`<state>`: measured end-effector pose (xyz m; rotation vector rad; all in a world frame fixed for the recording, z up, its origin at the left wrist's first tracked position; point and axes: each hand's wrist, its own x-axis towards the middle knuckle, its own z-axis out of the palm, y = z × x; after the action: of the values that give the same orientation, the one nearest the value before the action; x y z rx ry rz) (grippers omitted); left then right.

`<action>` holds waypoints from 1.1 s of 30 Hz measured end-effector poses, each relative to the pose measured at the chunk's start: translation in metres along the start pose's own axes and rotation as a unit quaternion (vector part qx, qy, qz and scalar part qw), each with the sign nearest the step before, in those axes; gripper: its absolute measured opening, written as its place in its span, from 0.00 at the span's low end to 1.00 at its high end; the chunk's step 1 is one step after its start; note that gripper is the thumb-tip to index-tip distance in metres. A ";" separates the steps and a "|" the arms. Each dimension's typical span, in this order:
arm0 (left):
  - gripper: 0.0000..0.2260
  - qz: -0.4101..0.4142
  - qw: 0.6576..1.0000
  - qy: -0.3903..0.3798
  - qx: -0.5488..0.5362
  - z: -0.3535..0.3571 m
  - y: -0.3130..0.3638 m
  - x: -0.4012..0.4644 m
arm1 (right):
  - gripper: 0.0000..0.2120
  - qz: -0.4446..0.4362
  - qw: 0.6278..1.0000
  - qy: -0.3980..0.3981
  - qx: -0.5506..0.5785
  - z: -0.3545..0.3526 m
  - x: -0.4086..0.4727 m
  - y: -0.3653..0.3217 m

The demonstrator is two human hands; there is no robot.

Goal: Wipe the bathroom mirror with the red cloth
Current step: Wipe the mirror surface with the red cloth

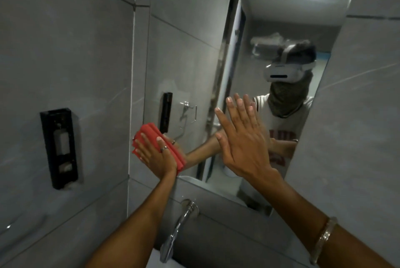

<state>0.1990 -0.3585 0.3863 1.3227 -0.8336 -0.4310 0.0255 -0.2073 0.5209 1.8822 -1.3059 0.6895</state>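
Grey-tiled bathroom wall, with the mirror mounted on it above a chrome tap; all positions below are taken relative to the mirror. Left hand sits at the mirror's lower left corner, fingers spread almost flat, palm pressing the folded red cloth against the glass. It is a flat press and not a closed grasp: the cloth is pinned between palm and mirror, with the fingers extended over it. Cloth's long axis runs diagonally, from upper left near the mirror's left edge down toward its bottom edge. Right hand is fully open, fingers straight and close together, holding nothing; it is raised near the mirror's lower centre, palm toward the glass. Whether it touches the surface or hovers just off it cannot be told from this view. A bangle shows on the right wrist. A black wall-mounted holder sits on the tile well to the left of the mirror. Key relation: nearly all of the glass lies up and to the right of the cloth, so the left hand, already on the cloth, is the working hand and the next stroke would likely sweep rightward or upward. Judgement: wiping is under way at the corner, and most of the mirror's area is probably yet to be covered.
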 end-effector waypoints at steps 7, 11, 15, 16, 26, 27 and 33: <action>0.33 0.081 0.996 -0.026 0.026 0.022 0.006 -0.088 | 0.30 0.034 0.999 -0.023 -0.030 -0.029 -0.045 0.045; 0.31 0.255 0.961 -0.066 0.090 0.051 0.012 -0.174 | 0.30 0.052 0.998 -0.017 -0.043 -0.052 -0.063 0.068; 0.32 0.484 0.858 -0.128 0.113 0.072 0.011 -0.241 | 0.29 0.088 0.995 -0.019 -0.044 -0.074 -0.088 0.085; 0.32 0.534 0.827 -0.141 0.110 0.075 0.010 -0.245 | 0.29 0.093 0.994 -0.018 -0.048 -0.078 -0.093 0.089; 0.31 0.447 0.883 -0.069 0.123 0.055 0.144 -0.118 | 0.30 0.113 0.990 0.004 -0.085 -0.099 -0.081 0.130; 0.30 0.379 0.918 -0.048 0.106 0.055 0.176 -0.107 | 0.30 0.116 0.989 0.014 -0.086 -0.103 -0.073 0.133; 0.33 0.231 0.972 -0.035 0.016 0.071 0.352 -0.094 | 0.29 0.121 0.988 0.065 -0.071 -0.119 -0.031 0.147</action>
<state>0.0240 -0.2604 0.6981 1.1028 -1.1745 -0.0960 -0.1261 -0.1258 0.6061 1.5548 -1.4724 0.8053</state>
